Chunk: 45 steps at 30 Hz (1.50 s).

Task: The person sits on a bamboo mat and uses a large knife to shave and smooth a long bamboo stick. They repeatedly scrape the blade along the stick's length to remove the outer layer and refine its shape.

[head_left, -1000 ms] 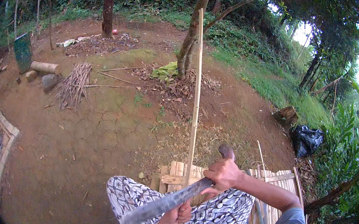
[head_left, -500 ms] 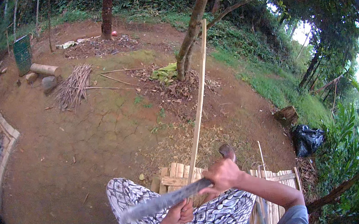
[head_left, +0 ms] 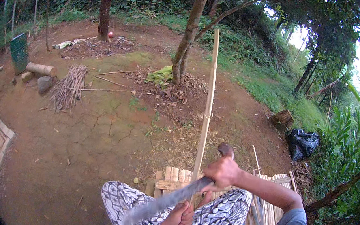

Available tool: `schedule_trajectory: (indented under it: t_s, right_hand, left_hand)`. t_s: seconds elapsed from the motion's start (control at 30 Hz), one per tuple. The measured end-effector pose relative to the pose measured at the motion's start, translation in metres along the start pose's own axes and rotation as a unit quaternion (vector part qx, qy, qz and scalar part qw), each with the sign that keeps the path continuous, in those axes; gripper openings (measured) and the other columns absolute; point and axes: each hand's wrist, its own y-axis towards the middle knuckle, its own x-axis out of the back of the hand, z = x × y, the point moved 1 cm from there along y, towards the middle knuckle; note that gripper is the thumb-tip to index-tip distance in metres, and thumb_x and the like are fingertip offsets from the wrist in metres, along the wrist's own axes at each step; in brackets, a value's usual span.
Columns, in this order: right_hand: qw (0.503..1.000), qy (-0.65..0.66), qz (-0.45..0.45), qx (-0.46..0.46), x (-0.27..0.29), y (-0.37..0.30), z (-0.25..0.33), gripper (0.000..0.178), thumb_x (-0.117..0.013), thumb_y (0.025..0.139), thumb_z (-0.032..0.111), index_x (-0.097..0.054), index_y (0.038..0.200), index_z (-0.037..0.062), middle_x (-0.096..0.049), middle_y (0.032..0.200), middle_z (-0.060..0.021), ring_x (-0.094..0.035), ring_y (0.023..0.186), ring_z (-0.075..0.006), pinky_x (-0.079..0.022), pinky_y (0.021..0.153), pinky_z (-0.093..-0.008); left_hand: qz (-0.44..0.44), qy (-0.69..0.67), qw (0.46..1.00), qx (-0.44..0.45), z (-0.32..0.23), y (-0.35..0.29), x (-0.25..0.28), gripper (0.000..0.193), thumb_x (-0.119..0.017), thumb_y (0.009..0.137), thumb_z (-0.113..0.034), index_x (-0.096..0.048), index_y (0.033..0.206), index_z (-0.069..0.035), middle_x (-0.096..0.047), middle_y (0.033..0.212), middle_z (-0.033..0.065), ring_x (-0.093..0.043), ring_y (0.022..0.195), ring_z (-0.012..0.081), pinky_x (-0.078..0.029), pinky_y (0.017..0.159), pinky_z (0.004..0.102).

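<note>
My left hand is closed round the lower part of a long pale bamboo strip, which slants up and away to the right. My right hand grips the dark handle of a machete, its curved butt showing beyond the fist. The machete blade, blurred by motion, crosses the strip just above my left hand and points left over my lap. I sit with patterned grey-and-white cloth over my legs. Where exactly the edge meets the strip is hard to make out.
Under me is a slatted bamboo bench. On the bare ground ahead lie a bundle of sticks, a log and a stone. A tree stands ahead; a stump and black plastic bag are to the right.
The strip's top has swung to the right and slightly down in view. The machete stays across it, still in my right hand. The whole view has shifted a little.
</note>
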Motion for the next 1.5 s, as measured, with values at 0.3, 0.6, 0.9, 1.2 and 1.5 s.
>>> schedule_trajectory:
  t_s: [0.3, 0.6, 0.9, 1.2, 1.5]
  right_hand:
    - [0.922, -0.065, 0.011, -0.381, 0.047, -0.006, -0.113, 0.050, -0.049, 0.078, 0.060, -0.068, 0.090, 0.0152, -0.064, 0.066, -0.0133, -0.063, 0.063, -0.0315, -0.050, 0.059, -0.0442]
    - [0.998, -0.067, 0.003, 0.000, 0.031, 0.010, -0.026, 0.047, -0.055, 0.070, 0.064, -0.061, 0.069, 0.0173, -0.059, 0.057, -0.0041, -0.059, 0.050, -0.0249, -0.038, 0.070, -0.0623]
    - [0.864, 0.002, -0.239, -0.444, 0.099, -0.001, -0.182, 0.044, -0.050, 0.086, 0.044, -0.067, 0.084, 0.0035, -0.060, 0.066, -0.0213, -0.061, 0.062, -0.0362, -0.049, 0.057, -0.0448]
    - [0.994, 0.084, -0.050, -0.050, 0.005, -0.010, -0.010, 0.046, -0.060, 0.072, 0.056, -0.058, 0.068, 0.0106, -0.054, 0.054, -0.0078, -0.056, 0.049, -0.0260, -0.044, 0.048, -0.0390]
    - [0.969, -0.111, 0.012, -0.219, 0.035, 0.004, -0.084, 0.047, -0.056, 0.079, 0.055, -0.068, 0.081, 0.0093, -0.060, 0.058, -0.0118, -0.057, 0.046, -0.0279, -0.048, 0.047, -0.0367]
  left_hand:
    - [-0.052, 0.023, 0.998, -0.024, -0.002, -0.006, -0.012, 0.042, -0.040, 0.092, -0.048, -0.035, 0.068, -0.014, -0.022, 0.049, -0.0064, -0.020, 0.036, 0.0052, -0.018, 0.033, 0.0210]
    - [0.002, 0.037, 0.999, -0.028, -0.004, -0.007, -0.009, 0.042, -0.039, 0.093, -0.046, -0.034, 0.067, -0.014, -0.023, 0.049, -0.0066, -0.021, 0.037, 0.0050, -0.018, 0.034, 0.0210]
    - [0.036, 0.032, 0.998, 0.027, 0.018, 0.004, -0.009, 0.043, -0.041, 0.093, -0.046, -0.035, 0.066, -0.013, -0.026, 0.051, -0.0060, -0.021, 0.037, 0.0047, -0.019, 0.034, 0.0205]
    - [0.084, -0.094, 0.992, -0.015, 0.005, -0.009, 0.010, 0.045, -0.046, 0.090, -0.048, -0.034, 0.062, -0.014, -0.024, 0.044, -0.0059, -0.021, 0.033, 0.0053, -0.017, 0.031, 0.0209]
    - [0.094, -0.109, 0.989, -0.043, 0.007, -0.012, 0.006, 0.045, -0.044, 0.090, -0.048, -0.034, 0.062, -0.015, -0.023, 0.042, -0.0066, -0.021, 0.031, 0.0057, -0.018, 0.029, 0.0221]
